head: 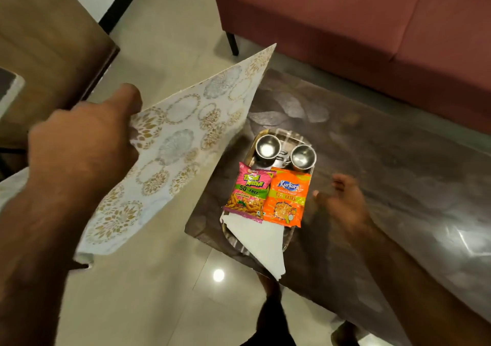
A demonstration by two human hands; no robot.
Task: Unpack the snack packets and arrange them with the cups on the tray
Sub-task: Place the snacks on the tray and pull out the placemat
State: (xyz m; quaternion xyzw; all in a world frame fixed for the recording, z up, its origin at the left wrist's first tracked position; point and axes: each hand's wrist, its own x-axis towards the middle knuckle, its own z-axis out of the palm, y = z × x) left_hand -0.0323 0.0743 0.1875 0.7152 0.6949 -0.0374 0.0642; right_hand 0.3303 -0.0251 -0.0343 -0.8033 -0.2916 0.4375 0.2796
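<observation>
— Snack packets (247,186): where do they lie?
— Both lie flat and face up on the steel tray (285,134), side by side. The pink Tedhe Medhe packet (245,205) is on your left, and the orange Kurkure packet (288,198) touches it on the right. The two steel cups (267,147) stand upright just behind them. A white napkin (261,244) pokes out from under the pink one, past the tray's near rim.
— And the hands?
— Your left hand (79,144) holds the patterned bag (186,138) up, off to the side of the table (398,186), fingers curled round its edge with the thumb on top. It looks like a flat paper bag, though the blur leaves that unsure. Your right hand (342,202) hovers just beside the orange packet, fingers spread and holding nothing.
— So what does the step want?
— The unpacking seems done, so what remains is tidying. Carry the bag well clear of the cups, since a swinging corner could tip one. With your free hand, nudge the orange packet square to the pink one, using flat fingertips at its edge; a pinch would crumple the foil. Then tuck the napkin fully onto the tray.
</observation>
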